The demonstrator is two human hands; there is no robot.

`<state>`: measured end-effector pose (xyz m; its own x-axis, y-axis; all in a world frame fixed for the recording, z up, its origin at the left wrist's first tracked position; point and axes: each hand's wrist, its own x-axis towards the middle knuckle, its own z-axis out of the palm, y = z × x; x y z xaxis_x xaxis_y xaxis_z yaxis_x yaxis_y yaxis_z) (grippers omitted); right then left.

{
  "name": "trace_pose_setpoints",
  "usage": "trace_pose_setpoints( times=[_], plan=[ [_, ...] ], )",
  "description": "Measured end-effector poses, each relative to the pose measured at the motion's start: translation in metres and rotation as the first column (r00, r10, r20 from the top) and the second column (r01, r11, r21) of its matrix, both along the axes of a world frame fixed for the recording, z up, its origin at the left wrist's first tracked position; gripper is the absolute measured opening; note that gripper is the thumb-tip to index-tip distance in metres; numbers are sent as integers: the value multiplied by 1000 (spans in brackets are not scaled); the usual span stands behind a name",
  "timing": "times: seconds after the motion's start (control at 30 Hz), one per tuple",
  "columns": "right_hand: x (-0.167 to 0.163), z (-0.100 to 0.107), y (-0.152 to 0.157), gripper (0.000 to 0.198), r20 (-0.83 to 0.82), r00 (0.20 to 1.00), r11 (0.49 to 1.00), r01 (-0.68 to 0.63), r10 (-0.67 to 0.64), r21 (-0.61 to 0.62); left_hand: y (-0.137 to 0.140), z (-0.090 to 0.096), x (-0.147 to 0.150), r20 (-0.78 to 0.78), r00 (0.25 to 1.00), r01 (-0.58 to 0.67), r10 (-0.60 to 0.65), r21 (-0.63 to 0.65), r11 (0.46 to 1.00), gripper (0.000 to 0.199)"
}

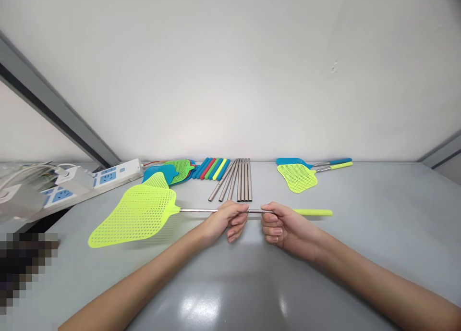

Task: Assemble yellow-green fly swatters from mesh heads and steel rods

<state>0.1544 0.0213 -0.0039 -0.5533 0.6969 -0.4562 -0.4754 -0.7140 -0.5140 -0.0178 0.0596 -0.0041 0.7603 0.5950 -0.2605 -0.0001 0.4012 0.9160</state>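
A fly swatter with a yellow-green perforated head, a thin metal rod and a yellow-green grip lies sideways between my hands, raised over the table. Its head points left and its grip right. My left hand pinches the metal rod near its middle, thumb along the top. Just to the right, my right hand is closed round the rod, fingers curled, with the grip coming out behind it. A short stretch of bare rod shows between the two hands.
Behind lie several metal tubes, coloured grips and loose swatter heads. At the back right, a yellow-green swatter and a blue swatter rest together. A power strip with plugs stands left, against the grey table.
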Motion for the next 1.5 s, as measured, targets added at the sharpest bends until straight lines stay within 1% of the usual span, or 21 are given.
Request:
trace_pose_setpoints(
  times=[0.2, 0.37, 0.6, 0.77, 1.07, 1.23, 1.5],
  plan=[
    [4, -3, 5, 32, 11, 1000, 1000, 9, -9, 14, 4, -3, -4, -1, 1000, -26, 26, 1, 1000, 40],
    [7, -2, 6, 31, 36, 999, 1000, 18, -18, 16, 6, -3, -6, -23, 999, -35, 35, 7, 999, 41],
    [10, 2, 7, 33, 87, 994, 992, 62, -72, 111, 11, 3, -12, -30, 998, -47, 49, 62, 997, 41],
    [12, 5, 8, 29, 118, 985, 983, 109, -127, 151, 15, 2, -15, -30, 998, -54, 57, 75, 996, 40],
    [13, 5, 8, 29, 123, 984, 981, 105, -126, 166, 19, 1, -21, -36, 998, -53, 57, 79, 995, 40],
    [14, 1, 9, 29, 110, 984, 979, 119, -138, 165, 22, -1, -27, -24, 997, -71, 74, 91, 993, 41],
    [17, -5, 10, 31, 92, 989, 985, 106, -120, 139, 20, -5, -26, -25, 996, -78, 81, 85, 993, 41]
  ],
)
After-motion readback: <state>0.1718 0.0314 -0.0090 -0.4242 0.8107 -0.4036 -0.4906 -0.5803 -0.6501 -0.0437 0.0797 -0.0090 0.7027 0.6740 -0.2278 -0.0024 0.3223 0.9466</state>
